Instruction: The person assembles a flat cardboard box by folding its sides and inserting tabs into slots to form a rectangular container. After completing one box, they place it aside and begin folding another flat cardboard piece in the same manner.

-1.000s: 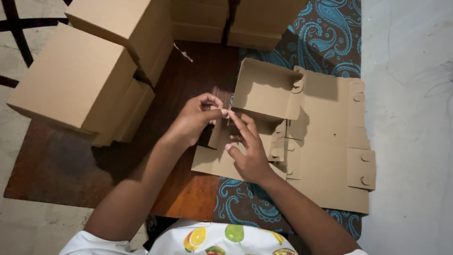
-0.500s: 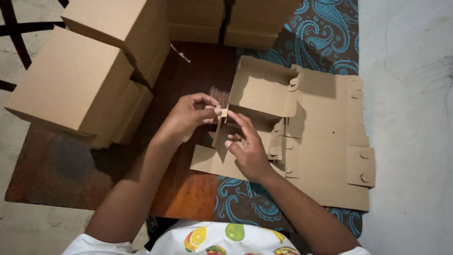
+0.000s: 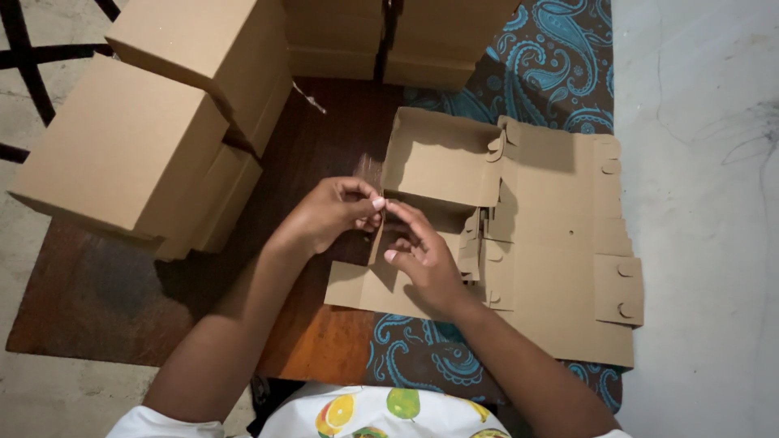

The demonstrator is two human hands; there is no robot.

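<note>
We are looking down at a dark wooden desk (image 3: pixel 122 300) standing on a pale floor (image 3: pixel 698 162), with a blue paisley cloth (image 3: pixel 560 65) covering its right part. Closed cardboard boxes (image 3: pixel 130 146) are sitting stacked at the left and far edges; what they are holding we cannot tell. A half-folded cardboard box blank (image 3: pixel 552 243) is lying across cloth and wood, one wall standing upright and its inside holding nothing. Our left hand (image 3: pixel 324 215) is pinching a small flap (image 3: pixel 375 239) of the blank, grip clamped together on it. Our right hand (image 3: pixel 426 259) is pressing on the same flap, fingers partly curled.
</note>
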